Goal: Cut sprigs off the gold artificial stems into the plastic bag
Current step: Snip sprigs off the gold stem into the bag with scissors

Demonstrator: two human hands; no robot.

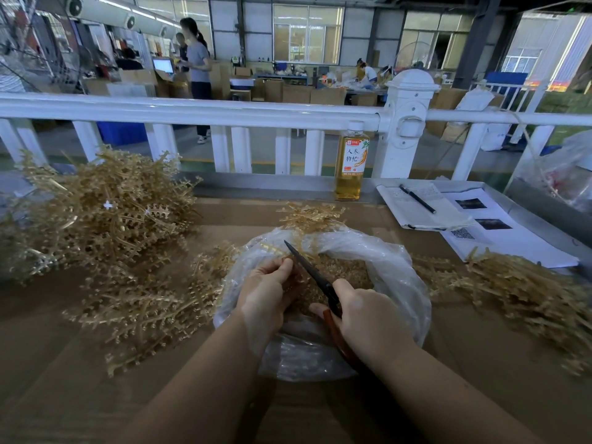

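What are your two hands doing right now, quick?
Left hand: pinching a gold stem over the plastic bag.
Right hand: gripping the scissors, blades at the stem.

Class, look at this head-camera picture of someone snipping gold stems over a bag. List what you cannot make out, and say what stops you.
- Scissors: handles buried in the right hand; blades overlap, so open or closed is unclear.
- Gold stem: the left hand covers its lower part.
- Plastic bag: its depth is hidden by the hands and cut sprigs.
- Papers: print too small.
- Bottle: small label text unreadable.
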